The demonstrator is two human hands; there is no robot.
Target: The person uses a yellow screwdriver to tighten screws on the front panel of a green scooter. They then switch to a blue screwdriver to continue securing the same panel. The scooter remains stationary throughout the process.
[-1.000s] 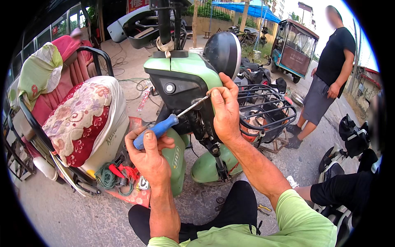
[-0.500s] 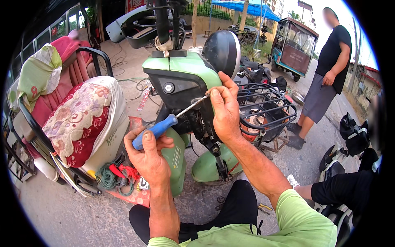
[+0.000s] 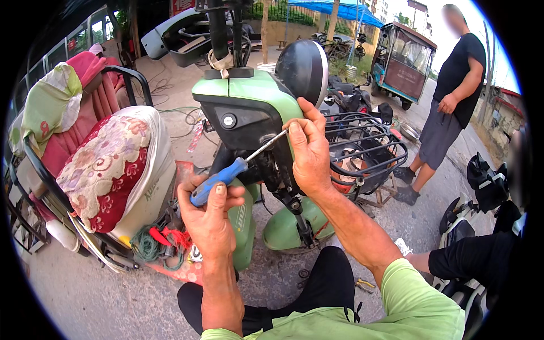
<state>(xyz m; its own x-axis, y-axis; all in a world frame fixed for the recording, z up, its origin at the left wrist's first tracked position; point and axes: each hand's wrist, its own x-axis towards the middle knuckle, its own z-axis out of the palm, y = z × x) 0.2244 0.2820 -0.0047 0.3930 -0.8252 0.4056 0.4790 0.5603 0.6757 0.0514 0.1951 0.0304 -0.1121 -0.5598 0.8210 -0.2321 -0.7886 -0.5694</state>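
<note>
My left hand [image 3: 211, 224] is closed round the blue handle of a screwdriver [image 3: 221, 180], its thumb against the handle's near side. The metal shaft slants up and to the right. At its tip, the thumb and forefinger of my right hand [image 3: 309, 153] are pinched together; anything small between them is too hidden to name. That hand is beside the front of a green scooter [image 3: 249, 89], just below its round black headlight [image 3: 299, 71]. Left of the tip, a dark panel carries a key lock [image 3: 228, 120]. Below are the dark front fork [image 3: 294, 207] and green front mudguard [image 3: 281, 231].
A vehicle seat with a floral cushion [image 3: 105, 164] is at left, with cords [image 3: 146, 245] and small parts before it. Right of the scooter is a black wire basket [image 3: 368, 141]. A person [image 3: 456, 107] stands beyond it. Pliers [image 3: 365, 285] lie on the ground near my knee.
My left hand and the screwdriver handle have shifted slightly right, and the handle has turned a little between the fingers. The right hand stays pinched at the tip.
</note>
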